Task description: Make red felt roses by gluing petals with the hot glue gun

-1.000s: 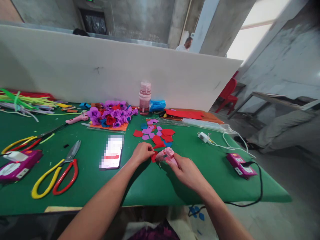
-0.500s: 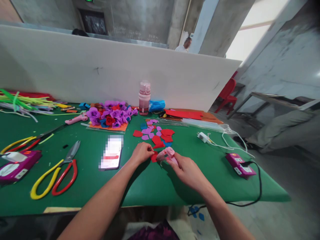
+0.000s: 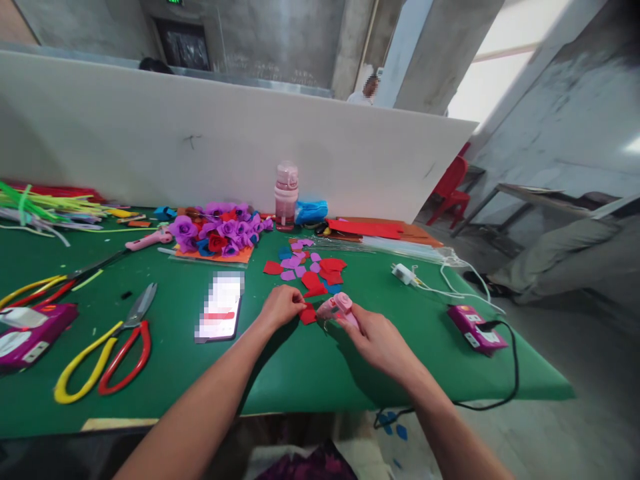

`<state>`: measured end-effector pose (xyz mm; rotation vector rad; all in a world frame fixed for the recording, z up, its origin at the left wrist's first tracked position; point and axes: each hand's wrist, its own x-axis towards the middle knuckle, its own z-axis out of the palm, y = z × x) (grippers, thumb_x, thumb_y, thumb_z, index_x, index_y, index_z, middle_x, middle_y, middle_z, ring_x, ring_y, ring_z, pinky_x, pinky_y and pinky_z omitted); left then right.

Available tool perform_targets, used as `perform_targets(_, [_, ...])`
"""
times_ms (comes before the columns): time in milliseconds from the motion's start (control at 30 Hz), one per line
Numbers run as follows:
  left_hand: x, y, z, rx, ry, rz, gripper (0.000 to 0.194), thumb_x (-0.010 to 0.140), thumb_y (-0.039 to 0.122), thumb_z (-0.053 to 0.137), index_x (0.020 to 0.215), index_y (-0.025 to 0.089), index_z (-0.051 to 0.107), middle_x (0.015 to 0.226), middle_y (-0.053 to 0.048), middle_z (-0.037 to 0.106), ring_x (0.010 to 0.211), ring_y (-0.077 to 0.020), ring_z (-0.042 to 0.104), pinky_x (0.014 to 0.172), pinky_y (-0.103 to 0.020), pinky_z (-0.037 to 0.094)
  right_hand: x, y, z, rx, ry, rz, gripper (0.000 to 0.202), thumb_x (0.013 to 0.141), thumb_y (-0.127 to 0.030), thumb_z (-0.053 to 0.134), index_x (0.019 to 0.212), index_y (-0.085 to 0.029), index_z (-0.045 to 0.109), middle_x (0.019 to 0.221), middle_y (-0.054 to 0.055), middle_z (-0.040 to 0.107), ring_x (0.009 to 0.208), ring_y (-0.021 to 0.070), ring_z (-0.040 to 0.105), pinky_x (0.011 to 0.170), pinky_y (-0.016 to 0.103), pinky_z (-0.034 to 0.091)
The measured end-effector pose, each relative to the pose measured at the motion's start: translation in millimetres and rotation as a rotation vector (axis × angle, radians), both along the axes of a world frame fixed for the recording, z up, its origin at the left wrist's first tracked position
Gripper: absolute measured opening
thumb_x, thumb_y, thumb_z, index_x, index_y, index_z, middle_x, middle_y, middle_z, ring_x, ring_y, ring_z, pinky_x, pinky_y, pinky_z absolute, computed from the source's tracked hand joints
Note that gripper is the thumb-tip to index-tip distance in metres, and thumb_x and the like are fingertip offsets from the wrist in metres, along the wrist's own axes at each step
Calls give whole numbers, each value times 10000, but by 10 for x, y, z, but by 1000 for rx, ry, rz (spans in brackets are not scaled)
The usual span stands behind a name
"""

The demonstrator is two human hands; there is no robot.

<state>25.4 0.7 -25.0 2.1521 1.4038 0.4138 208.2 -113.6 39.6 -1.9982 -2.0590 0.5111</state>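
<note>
My left hand point(image 3: 283, 308) pinches the edge of a red petal piece point(image 3: 309, 313) just above the green table. My right hand point(image 3: 375, 335) is wrapped round a pink glue gun point(image 3: 341, 309), its nozzle end pointing left and close to the red petal. Whether the nozzle touches the petal I cannot tell. Beyond my hands lie loose red petals point(image 3: 333, 270), purple petals point(image 3: 289, 275) and a few blue pieces. To the left of my left hand rests a phone point(image 3: 220, 307) with its screen lit.
Red-and-yellow-handled scissors point(image 3: 135, 320) lie open at the left, near a purple power strip point(image 3: 37, 337). Finished purple and red flowers point(image 3: 230, 230) are heaped behind. A pink bottle point(image 3: 287, 197) stands by the white partition point(image 3: 225, 133). A white charger point(image 3: 405, 273) and another power strip point(image 3: 477, 329) lie right.
The glue gun's nozzle has drawn slightly right from the petal, so more of the red piece shows. The whole view has shifted a little. Both hands keep their grip.
</note>
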Motion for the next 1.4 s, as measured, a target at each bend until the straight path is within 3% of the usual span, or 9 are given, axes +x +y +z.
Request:
perform_targets(467, [-2,2,-18,19,-10,-4,148,685,270,586,696,184,706,666,-24,675,648,-146,583,598,-241,373,85,-63,42,70,221,-9,310,878,-386,367,943,-176,585,771,56,661,617,174,559,551,242,325])
perform_targets(767, [-5,5,-13,11,-11,-10,155,680,267,581,695,179,707,671,-29,679,644,-146,584,590,-239,370,-64,-43,-55,32,157,26,311,873,-395,378,899,-157,577,765,77,651,598,160,537,541,235,306])
perform_targets(1400, [-4,3,-6,9,-24,-11,161,684,277,585,695,173,708,655,-23,671,623,-139,571,568,-238,348,-37,-4,-99,20,116,20,315,872,-403,383,914,-158,576,734,70,633,574,149,506,535,240,266])
